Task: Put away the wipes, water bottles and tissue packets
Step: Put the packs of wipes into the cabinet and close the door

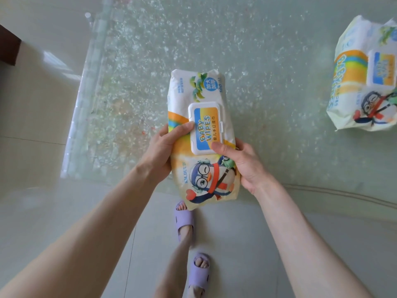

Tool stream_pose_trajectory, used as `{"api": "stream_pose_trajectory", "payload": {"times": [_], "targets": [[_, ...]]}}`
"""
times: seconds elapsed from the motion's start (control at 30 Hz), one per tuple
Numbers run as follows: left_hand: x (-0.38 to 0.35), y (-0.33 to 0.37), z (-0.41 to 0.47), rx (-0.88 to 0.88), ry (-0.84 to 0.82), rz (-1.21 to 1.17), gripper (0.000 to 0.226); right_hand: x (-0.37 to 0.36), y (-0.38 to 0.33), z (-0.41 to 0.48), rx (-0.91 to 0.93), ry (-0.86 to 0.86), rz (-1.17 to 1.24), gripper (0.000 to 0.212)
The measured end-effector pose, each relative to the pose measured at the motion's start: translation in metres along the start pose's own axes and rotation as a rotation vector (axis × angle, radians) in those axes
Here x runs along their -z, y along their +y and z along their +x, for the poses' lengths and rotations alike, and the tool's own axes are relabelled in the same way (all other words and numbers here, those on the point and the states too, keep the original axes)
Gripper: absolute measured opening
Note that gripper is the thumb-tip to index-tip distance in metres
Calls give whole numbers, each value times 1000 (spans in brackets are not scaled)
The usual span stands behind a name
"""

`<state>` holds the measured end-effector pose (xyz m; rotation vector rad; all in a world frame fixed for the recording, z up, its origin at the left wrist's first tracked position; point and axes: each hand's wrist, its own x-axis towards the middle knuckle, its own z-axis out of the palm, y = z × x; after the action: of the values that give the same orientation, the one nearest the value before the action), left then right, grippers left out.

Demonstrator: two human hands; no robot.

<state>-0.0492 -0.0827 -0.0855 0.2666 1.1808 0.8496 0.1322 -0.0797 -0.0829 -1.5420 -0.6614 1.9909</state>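
I have one pack of baby wipes (pixel 202 138) clamped between both hands over the near edge of the glass table (pixel 268 61). My left hand (pixel 165 151) wraps its left side with the thumb lying against the white flip lid (pixel 205 127); my right hand (pixel 242 166) closes on the right side, thumb pressed on the lid's near corner. So each grip is shut on the same pack, which looks lifted clear of the table, though I cannot be sure its far end isn't resting on the glass. A second wipes pack (pixel 365 76) lies well apart on the table at the far right. I see no water bottles or tissue packets, nor any storage place. I judge this the first carry: next I must turn toward wherever these go, keeping the soft pack level.
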Motion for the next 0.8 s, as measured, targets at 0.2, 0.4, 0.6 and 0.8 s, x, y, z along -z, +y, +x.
{"api": "stream_pose_trajectory", "payload": {"times": [0.2, 0.4, 0.6, 0.8], "targets": [[0, -36, -40, -15, -11, 12, 54, 8, 36, -40, 29, -31, 34, 43], [2, -88, -100, -43, 2, -15, 56, 19, 81, -97, 43, -76, -5, 48], [13, -139, -153, -24, 50, -37, 57, 20, 127, -143, -15, -94, -36, 56], [39, -183, -193, 6, 61, -60, 59, 12, 179, -174, -49, -112, -54, 52]]}}
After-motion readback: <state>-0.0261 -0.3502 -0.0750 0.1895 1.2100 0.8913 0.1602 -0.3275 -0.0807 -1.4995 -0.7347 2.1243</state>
